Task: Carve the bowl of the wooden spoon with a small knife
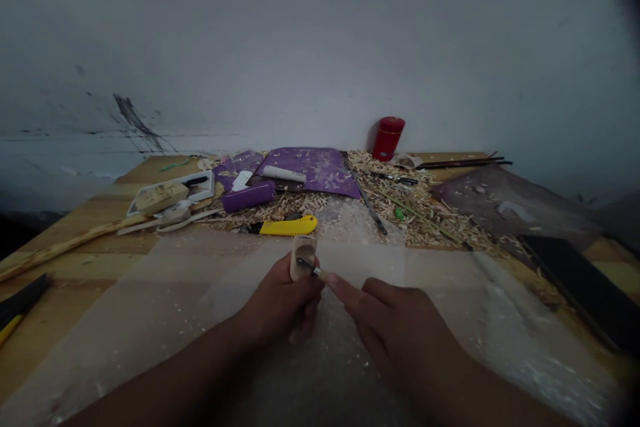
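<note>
- Two hands sit low in the view, over a translucent plastic sheet (150, 320) on a wooden table (150, 173).
- Left hand (280, 303): closed, gripping an upright pale wooden block (303, 257) with a dark hollow in its face.
- Right hand (385, 320): fingers curled around a small carving tool (306, 263), index finger stretched along it; the handle is hidden.
- The tool's metal tip lies inside the block's hollow, touching the wood.
- Beyond the hands, wood shavings (400, 197) are heaped around a yellow utility knife (287, 226) and a purple mat (320, 170).
- A red canister (388, 138) stands upright at the table's far edge.
</note>
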{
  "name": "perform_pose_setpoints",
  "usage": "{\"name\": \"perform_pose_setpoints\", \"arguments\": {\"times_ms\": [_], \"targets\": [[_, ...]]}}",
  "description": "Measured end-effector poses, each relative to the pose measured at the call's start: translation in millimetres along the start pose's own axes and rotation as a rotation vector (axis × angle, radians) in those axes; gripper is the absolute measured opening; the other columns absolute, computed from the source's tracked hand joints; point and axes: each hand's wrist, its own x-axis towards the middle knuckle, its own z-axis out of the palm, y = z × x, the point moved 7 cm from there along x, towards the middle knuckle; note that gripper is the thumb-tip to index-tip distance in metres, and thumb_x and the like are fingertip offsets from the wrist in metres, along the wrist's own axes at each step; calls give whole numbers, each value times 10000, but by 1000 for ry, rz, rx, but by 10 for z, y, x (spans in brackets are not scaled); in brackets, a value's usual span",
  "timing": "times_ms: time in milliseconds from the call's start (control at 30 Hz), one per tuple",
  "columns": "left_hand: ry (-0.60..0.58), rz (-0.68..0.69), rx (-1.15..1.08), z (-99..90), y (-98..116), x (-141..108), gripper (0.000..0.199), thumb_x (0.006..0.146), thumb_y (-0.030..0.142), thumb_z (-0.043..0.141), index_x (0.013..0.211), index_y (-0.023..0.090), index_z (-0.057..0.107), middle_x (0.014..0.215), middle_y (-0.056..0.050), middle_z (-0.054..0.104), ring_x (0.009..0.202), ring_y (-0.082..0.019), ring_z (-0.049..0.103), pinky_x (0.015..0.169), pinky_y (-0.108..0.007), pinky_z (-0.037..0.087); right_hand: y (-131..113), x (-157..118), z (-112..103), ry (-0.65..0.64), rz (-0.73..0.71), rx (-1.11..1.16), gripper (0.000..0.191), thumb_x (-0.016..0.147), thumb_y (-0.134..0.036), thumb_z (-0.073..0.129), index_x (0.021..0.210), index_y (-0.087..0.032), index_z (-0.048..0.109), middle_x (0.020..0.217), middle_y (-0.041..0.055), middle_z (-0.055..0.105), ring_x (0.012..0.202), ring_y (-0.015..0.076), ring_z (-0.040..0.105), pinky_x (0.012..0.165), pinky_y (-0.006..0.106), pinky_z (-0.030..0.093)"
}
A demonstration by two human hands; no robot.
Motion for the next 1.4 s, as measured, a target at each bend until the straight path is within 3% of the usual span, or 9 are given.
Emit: {"name": "perform_pose_setpoints", "arguments": {"times_ms": [200,400,533,600,767,900,1000,1233,1400], "targets": [[52,40,54,-29,-24,-18,185,709,312,541,764,213,395,322,111,402,250,-62,324,260,-146,234,-5,-3,33,26,22,46,423,833,-140,360,1244,-205,440,601,9,552,472,152,510,445,265,358],[42,68,-54,-29,12,-28,239,647,267,595,784,202,411,352,120,399,255,-46,304,266,-150,253,110,-4,59,27,210,376,348,872,-207,383,1212,-213,459,854,37,650,711,162,595,657,289,453],[52,94,-78,-59,34,-18,206,641,217,591,762,199,425,379,116,411,285,-39,339,303,-142,266,133,-25,138,-89,315,657,355,900,-221,353,1244,-277,423,609,-56,587,520,99,536,512,195,421],[57,97,-66,-77,39,-13,189,638,192,581,750,200,429,387,117,413,292,-38,351,317,-142,272,111,-23,153,-121,314,713,378,906,-202,338,1263,-310,402,609,-64,565,527,92,522,520,189,415],[82,109,-18,-92,67,-18,168,647,195,571,755,199,441,392,114,414,312,-45,367,338,-150,281,68,27,72,-36,184,594,421,859,-139,409,1255,-280,428,836,13,537,748,122,534,670,239,424],[96,119,9,-81,61,-29,183,648,225,583,761,195,442,404,108,423,321,-50,373,338,-157,286,76,17,82,-33,121,345,434,858,-139,386,1281,-234,404,709,14,537,589,140,515,553,257,404],[101,122,42,-90,37,-24,163,658,197,562,762,197,437,396,110,421,327,-48,366,338,-151,286,81,-10,118,-75,118,277,425,868,-161,370,1288,-216,393,714,28,604,588,162,554,554,279,418],[163,221,70,-72,31,-16,93,722,188,489,765,206,409,399,115,408,321,-55,361,330,-159,298,15,-8,181,-129,172,380,471,861,-148,343,1326,-223,344,836,62,665,703,197,620,622,327,473],[241,235,-35,-33,-17,-59,155,746,271,520,756,210,378,449,105,422,337,-53,366,345,-171,317,-46,11,163,-46,211,645,458,882,-159,346,1321,-292,336,1039,12,635,894,145,600,770,267,459]]}}
